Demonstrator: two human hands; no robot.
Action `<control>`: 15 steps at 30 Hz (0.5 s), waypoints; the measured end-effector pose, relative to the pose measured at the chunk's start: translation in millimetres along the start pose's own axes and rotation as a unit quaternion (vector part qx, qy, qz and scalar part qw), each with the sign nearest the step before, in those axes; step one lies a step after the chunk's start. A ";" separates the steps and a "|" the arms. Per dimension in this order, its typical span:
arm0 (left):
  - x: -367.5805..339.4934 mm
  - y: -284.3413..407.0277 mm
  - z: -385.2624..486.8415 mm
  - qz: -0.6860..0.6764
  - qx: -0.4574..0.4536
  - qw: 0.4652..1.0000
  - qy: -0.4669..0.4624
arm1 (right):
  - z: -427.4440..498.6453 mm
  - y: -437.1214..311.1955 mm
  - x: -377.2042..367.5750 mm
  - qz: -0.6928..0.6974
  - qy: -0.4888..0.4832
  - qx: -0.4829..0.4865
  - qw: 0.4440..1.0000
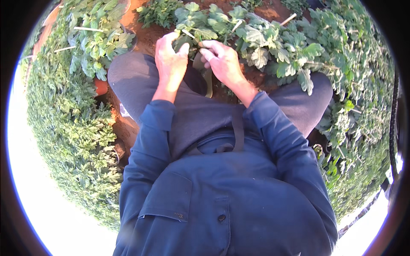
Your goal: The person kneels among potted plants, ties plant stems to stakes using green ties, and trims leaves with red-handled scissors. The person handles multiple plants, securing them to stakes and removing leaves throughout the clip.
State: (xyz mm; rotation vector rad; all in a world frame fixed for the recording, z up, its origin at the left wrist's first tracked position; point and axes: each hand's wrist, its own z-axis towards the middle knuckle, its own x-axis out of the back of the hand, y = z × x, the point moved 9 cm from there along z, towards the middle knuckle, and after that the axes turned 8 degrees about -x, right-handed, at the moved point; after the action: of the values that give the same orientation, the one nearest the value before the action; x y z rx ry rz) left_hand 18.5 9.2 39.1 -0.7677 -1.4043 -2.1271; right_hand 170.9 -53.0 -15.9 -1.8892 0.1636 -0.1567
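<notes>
In front of my crossed legs, both hands are at a leafy potted plant (192, 19) with lobed leaves, like a chrysanthemum. My left hand (171, 60) is at the plant's left side, thumb and forefinger apart, with a leaf showing behind the gap. Its other fingers are hidden. A pale stake (188, 33) slants among the leaves between the hands. Near its lower end, the bent fingers of my right hand (222, 59) come together around a thin green strip (200, 39). The stem below is mostly hidden by the fingers and leaves.
More staked plants stand at the upper left (99, 35) and right (282, 44); some leaves overhang my right knee. Dense foliage (67, 128) lines the left side, with an orange pot (101, 87) beside it. Reddish soil (125, 128) shows by my left leg. A black hose-like line (394, 128) runs along the far right.
</notes>
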 end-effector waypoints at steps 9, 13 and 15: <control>-52.9 -41.9 36.4 -0.033 0.011 0.992 -0.123 | 45.1 2.0 8.7 -0.139 0.065 0.010 0.988; -56.6 -49.3 39.1 -0.113 0.041 0.983 -0.139 | 51.5 -7.8 12.9 -0.166 0.093 0.051 0.980; -47.4 -40.3 43.0 0.034 -0.026 0.992 -0.115 | 53.1 -9.0 10.6 -0.212 0.081 0.057 0.972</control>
State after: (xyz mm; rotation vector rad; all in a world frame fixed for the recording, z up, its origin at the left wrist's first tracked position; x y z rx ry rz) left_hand 35.0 67.6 -6.0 -1.0944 -1.4168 -2.0830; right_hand 191.7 -2.9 -23.9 -1.7735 -0.1410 -0.5992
